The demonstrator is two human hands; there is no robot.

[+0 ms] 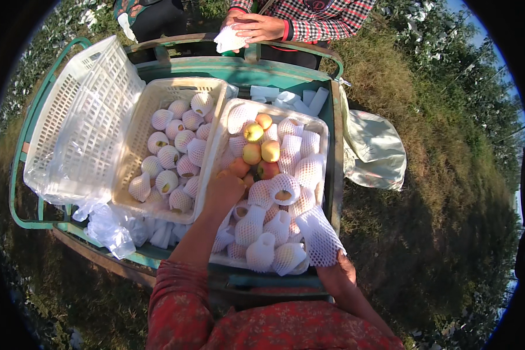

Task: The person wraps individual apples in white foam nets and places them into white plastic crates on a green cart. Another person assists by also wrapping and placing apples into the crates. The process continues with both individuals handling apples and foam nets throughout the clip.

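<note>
My left hand point(224, 190) reaches into the right-hand plastic crate point(325, 144), over the bare apples. Its fingers are hidden, so whether it grips one is unclear. My right hand point(342, 272) holds a white foam net sleeve point(318, 236) at the near right corner of that crate. Beside the left hand lie several bare yellow and reddish apples point(270, 151). Around them in the same crate are many apples in foam nets point(250, 225). A left-hand crate point(130, 153) holds more netted apples point(184, 141), set closer together in rows.
An empty white crate point(87, 118) stands tilted at the left, with clear plastic film on it. Foam sleeves point(318, 101) lie behind the right crate. A green metal cart rail point(13, 175) surrounds everything. Across it, another person's hands point(260, 27) hold a netted item point(230, 39).
</note>
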